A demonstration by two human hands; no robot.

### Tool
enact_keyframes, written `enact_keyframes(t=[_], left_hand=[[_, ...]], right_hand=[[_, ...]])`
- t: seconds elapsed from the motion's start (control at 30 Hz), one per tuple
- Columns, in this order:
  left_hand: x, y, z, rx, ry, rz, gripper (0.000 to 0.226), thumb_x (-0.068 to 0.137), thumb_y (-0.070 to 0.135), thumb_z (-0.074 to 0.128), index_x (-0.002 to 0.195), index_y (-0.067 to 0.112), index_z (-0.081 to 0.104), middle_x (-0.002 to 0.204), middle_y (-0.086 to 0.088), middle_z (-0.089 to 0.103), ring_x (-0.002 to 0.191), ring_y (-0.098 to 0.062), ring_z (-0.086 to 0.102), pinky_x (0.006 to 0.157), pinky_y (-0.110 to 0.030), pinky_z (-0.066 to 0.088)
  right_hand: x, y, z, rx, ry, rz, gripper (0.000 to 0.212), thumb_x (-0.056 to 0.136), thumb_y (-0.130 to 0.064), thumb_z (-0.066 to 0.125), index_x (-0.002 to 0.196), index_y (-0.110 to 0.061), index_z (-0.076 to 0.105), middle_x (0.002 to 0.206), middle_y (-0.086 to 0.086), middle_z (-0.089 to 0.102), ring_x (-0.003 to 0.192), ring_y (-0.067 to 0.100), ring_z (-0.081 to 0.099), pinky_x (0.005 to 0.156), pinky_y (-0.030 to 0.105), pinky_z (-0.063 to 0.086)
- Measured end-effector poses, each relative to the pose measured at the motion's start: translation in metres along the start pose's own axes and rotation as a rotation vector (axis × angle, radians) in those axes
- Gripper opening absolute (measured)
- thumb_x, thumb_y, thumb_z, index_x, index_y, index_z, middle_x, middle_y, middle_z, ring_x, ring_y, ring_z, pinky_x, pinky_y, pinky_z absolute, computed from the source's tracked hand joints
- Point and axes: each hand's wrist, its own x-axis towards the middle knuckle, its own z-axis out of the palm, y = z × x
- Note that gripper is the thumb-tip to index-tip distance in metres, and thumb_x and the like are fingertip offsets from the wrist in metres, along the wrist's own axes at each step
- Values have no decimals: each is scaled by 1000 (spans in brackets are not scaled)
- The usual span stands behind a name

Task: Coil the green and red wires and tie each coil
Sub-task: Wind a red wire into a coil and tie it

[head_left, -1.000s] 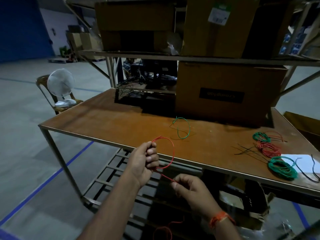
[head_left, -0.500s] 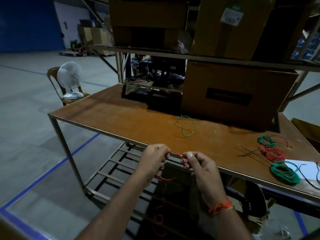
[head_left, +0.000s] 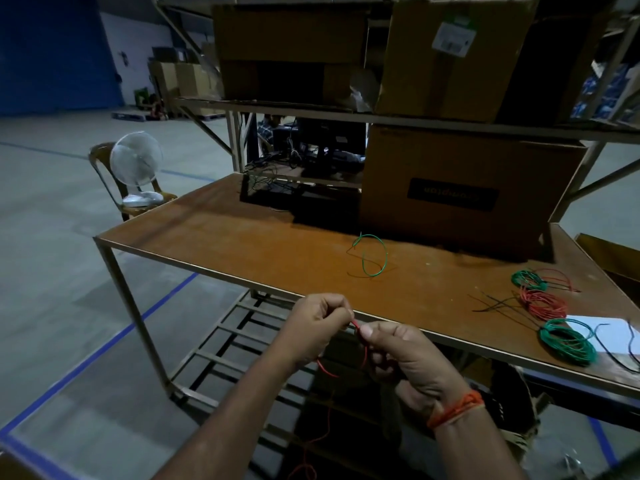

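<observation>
both hands, left [head_left: 313, 329] and right [head_left: 403, 360], grip pinching red wire [head_left: 356, 327] at surface [head_left: 242, 244] edge; green wire [head_left: 374, 252] loose on it

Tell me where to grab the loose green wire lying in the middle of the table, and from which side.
Pinch the loose green wire at the near, bottom curve of its open loop, coming from above on the table's front side. That arc seems to lie nearest the edge with bare board around it, while the cardboard box crowds the far side.

Dim hall — grey floor [head_left: 52, 271] with blue lines, blue wall [head_left: 52, 53], 1 chair [head_left: 104, 181] holding perhaps a fan [head_left: 136, 164].
</observation>
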Motion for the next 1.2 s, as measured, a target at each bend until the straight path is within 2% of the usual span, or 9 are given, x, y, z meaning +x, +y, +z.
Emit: enact_keyframes(t=[0.2, 0.4, 0.57, 0.73, 0.83, 0.93, 1.03, 1.13, 1.2], left_hand=[[-5, 4, 0, 357, 362, -61, 23, 103, 41, 49, 106, 21, 60, 112, 3, 54, 95, -6, 55, 65, -8, 41], [-6, 4, 0, -259, 117, -361, 45, 103, 46, 50, 86, 17, 80, 96, -5, 78, 103, -23, 68, 98, -42, 50], [3, 13, 4, -583, 164, -463, 29, 104, 14, 52, 87, -4, 68, 79, -16, 66, 71, -19, 63, 71, -26, 50], [4, 16, -2, -775, 247, -491, 34, 108, 17, 44, 77, 7, 52, 62, -8, 62, 57, -18, 67, 46, -19, 54], [-1, 23, -13, -658, 90, -477, 34, 107, 25, 46, 75, 16, 51, 52, 6, 42, 43, -8, 49, 37, -12, 34], [-2, 35, -17, -673, -73, -398, 35, 105, 26, 48, 71, 17, 49, 49, 7, 34, 41, -9, 38, 38, -16, 32], [5, 39, -17, -823, -81, -366, 32, 101, 28, 49, 70, 20, 47, 48, 10, 35, 40, -7, 37, 38, -18, 33], [16, 31, -29, -1049, -26, -358, 34, 104, 30, 44, 71, 21, 47, 48, 12, 35, 36, -1, 33, 33, -16, 27], [22, 23, -43, -1156, 41, -331, 35, 105, 30, 42, 71, 22, 46, 48, 11, 35, 36, 0, 32, 32, -15, 23]], right_hand=[[5, 4, 7, 59, 208, -187, 12, 92, -10, 66, 82, -3, 69, 64, 8, 60, 51, 10, 49, 44, 15, 38], [4, 17, 19, -588, 369, -409, 12, 93, -21, 69, 83, -18, 74, 74, -3, 74, 67, 13, 68, 63, 33, 56], [7, 32, 29, -907, 438, -654, 2, 85, -23, 75, 84, -24, 75, 82, -15, 70, 79, 1, 66, 70, 28, 56], [5, 32, 19, -839, 499, -736, 9, 88, -19, 71, 85, -27, 71, 88, -15, 69, 87, 1, 65, 75, 23, 52], [13, 36, -3, -822, 542, -568, 39, 89, -14, 68, 119, -37, 60, 118, -22, 59, 108, -2, 58, 89, 22, 51], [25, 43, -14, -875, 295, -419, 74, 87, -14, 72, 147, -41, 36, 138, -28, 43, 127, -15, 38, 107, 15, 32], [32, 55, -11, -730, 59, -319, 58, 85, 0, 65, 129, -35, 51, 115, -9, 70, 104, -12, 60, 94, 13, 43], [34, 73, -22, -721, 163, -323, 28, 85, -14, 65, 109, -29, 64, 89, 8, 74, 85, 18, 71, 83, 41, 57], [30, 76, -33, -778, 239, -298, 20, 87, -14, 67, 99, -30, 67, 87, 0, 74, 83, 15, 71, 85, 46, 57]])
